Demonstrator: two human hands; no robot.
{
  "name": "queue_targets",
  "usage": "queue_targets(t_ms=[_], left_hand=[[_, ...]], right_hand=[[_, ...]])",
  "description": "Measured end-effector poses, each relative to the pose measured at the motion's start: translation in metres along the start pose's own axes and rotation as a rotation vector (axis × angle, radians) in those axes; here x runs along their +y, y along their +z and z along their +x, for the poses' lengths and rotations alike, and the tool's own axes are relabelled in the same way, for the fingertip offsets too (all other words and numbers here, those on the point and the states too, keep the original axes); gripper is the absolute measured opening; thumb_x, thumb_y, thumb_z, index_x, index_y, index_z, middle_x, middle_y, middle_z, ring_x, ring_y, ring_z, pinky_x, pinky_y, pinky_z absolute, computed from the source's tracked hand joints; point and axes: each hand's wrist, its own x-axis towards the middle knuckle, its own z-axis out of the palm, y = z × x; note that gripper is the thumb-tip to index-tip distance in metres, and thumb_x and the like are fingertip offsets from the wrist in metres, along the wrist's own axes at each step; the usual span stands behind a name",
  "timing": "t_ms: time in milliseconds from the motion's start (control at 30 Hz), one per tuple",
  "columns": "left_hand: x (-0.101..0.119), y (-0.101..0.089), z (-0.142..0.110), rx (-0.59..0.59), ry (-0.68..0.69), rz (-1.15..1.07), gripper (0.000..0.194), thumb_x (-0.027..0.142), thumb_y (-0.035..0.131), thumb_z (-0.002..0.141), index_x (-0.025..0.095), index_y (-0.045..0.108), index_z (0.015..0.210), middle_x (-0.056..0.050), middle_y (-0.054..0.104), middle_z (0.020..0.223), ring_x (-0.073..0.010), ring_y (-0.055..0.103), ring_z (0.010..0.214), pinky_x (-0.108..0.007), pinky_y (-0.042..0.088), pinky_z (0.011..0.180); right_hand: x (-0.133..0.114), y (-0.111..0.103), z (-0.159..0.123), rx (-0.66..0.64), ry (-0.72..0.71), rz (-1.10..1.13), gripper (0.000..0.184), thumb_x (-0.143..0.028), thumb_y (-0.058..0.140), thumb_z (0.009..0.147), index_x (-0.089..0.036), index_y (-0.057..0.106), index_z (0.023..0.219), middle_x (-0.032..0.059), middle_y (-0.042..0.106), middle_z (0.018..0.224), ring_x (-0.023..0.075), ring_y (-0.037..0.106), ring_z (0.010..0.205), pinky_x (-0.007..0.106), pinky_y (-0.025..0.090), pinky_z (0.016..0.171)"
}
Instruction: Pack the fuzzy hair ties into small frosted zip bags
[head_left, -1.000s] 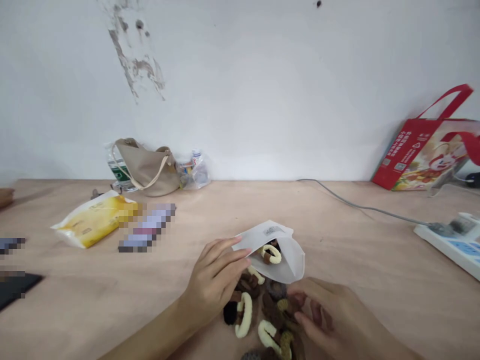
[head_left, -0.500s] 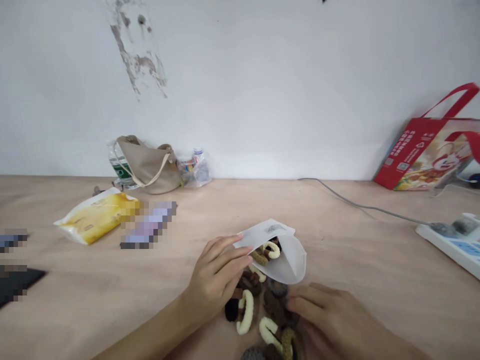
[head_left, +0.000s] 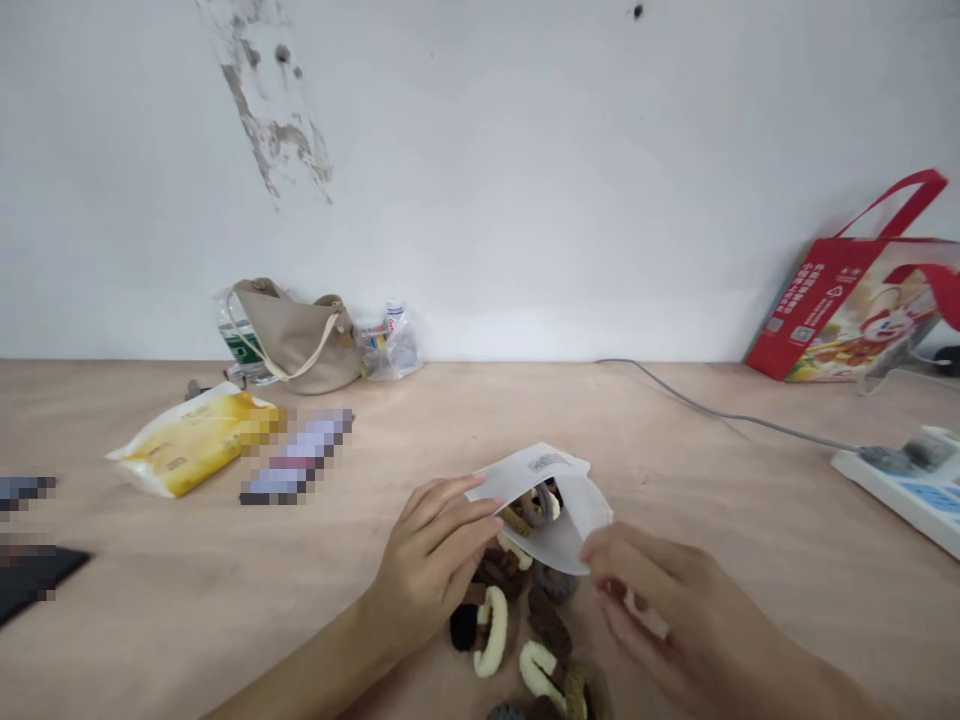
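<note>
A small white pouch lies open on the wooden table, with several fuzzy hair ties inside its mouth. My left hand pinches the pouch's upper left edge and holds it open. My right hand hovers at the pouch's lower right rim, fingers curled; whether they hold anything I cannot make out. A pile of brown, cream and black hair ties lies on the table just below the pouch, between my two hands.
A yellow packet lies at the left, a beige bag and bottles stand by the wall. A red gift bag leans at the right, above a white power strip with a grey cable.
My right hand has risen from the pile of hair ties up to the pouch's rim. A dark hair tie now shows inside the pouch mouth. My left hand has stayed put.
</note>
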Motion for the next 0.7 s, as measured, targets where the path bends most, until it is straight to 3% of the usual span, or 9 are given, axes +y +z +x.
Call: queue_targets(t_ms=[67,100,200,333,433,533,600,700], left_hand=[[0.000,0.000,0.001,0.008,0.006,0.005,0.020,0.004,0.051,0.082,0.017,0.061,0.095,-0.006,0.072,0.093,-0.0223,0.059,0.105,-0.038,0.047,0.085],[0.000,-0.001,0.001,0.010,0.004,0.010,0.020,0.005,0.052,0.082,0.017,0.061,0.095,-0.006,0.072,0.093,-0.0222,0.059,0.105,-0.038,0.047,0.085],[0.001,-0.001,0.001,0.002,-0.008,0.008,0.020,0.004,0.052,0.082,0.017,0.061,0.094,-0.006,0.072,0.094,-0.0222,0.059,0.105,-0.039,0.047,0.086],[0.001,0.000,0.001,0.007,-0.003,-0.005,0.020,0.003,0.053,0.081,0.016,0.061,0.094,-0.007,0.072,0.093,-0.0226,0.058,0.106,-0.039,0.047,0.085],[0.001,0.000,0.001,0.005,0.003,-0.010,0.021,0.002,0.053,0.081,0.016,0.061,0.095,-0.007,0.072,0.094,-0.0226,0.058,0.107,-0.039,0.047,0.085],[0.000,0.000,0.001,0.001,-0.002,-0.009,0.023,0.002,0.051,0.082,0.017,0.061,0.096,-0.006,0.072,0.095,-0.0225,0.057,0.108,-0.039,0.047,0.085],[0.000,0.000,0.001,-0.003,-0.007,-0.005,0.023,0.003,0.051,0.082,0.017,0.061,0.097,-0.006,0.072,0.095,-0.0225,0.057,0.108,-0.039,0.047,0.085],[0.001,0.000,0.001,-0.001,-0.005,-0.007,0.022,0.003,0.052,0.082,0.017,0.061,0.097,-0.006,0.072,0.096,-0.0227,0.057,0.108,-0.039,0.047,0.086]], right_hand=[[0.001,0.015,-0.005,-0.184,-0.038,-0.049,0.015,-0.008,0.043,0.082,-0.022,0.050,0.083,-0.0002,0.063,0.079,0.0124,0.059,0.060,0.022,0.041,0.052],[0.002,0.024,-0.008,-0.223,-0.059,-0.099,0.017,-0.009,0.048,0.079,-0.021,0.051,0.091,0.0016,0.065,0.087,0.0140,0.061,0.065,0.022,0.042,0.053],[0.005,0.042,-0.015,-0.230,-0.101,-0.231,0.047,-0.011,0.057,0.070,-0.019,0.047,0.115,0.0074,0.063,0.108,0.0195,0.064,0.076,0.025,0.042,0.054],[0.005,0.032,-0.014,-0.263,-0.093,-0.242,0.023,-0.006,0.054,0.068,-0.021,0.054,0.086,-0.0005,0.064,0.077,0.0167,0.061,0.058,0.025,0.037,0.044],[0.004,0.010,-0.008,-0.183,-0.073,-0.163,0.016,-0.006,0.047,0.076,-0.021,0.053,0.079,-0.0007,0.062,0.071,0.0148,0.059,0.055,0.025,0.041,0.046],[0.008,-0.003,-0.002,0.049,-0.038,-0.126,0.023,-0.007,0.039,0.084,-0.020,0.054,0.097,0.0057,0.065,0.095,0.0165,0.064,0.081,0.026,0.051,0.065],[0.012,-0.004,-0.002,0.156,-0.031,-0.133,0.028,-0.008,0.039,0.085,-0.020,0.052,0.107,0.0096,0.060,0.115,0.0183,0.061,0.100,0.028,0.051,0.079],[0.014,-0.002,-0.006,0.152,-0.018,-0.116,0.028,-0.008,0.040,0.085,-0.020,0.053,0.107,0.0098,0.060,0.116,0.0183,0.060,0.102,0.028,0.051,0.080]])
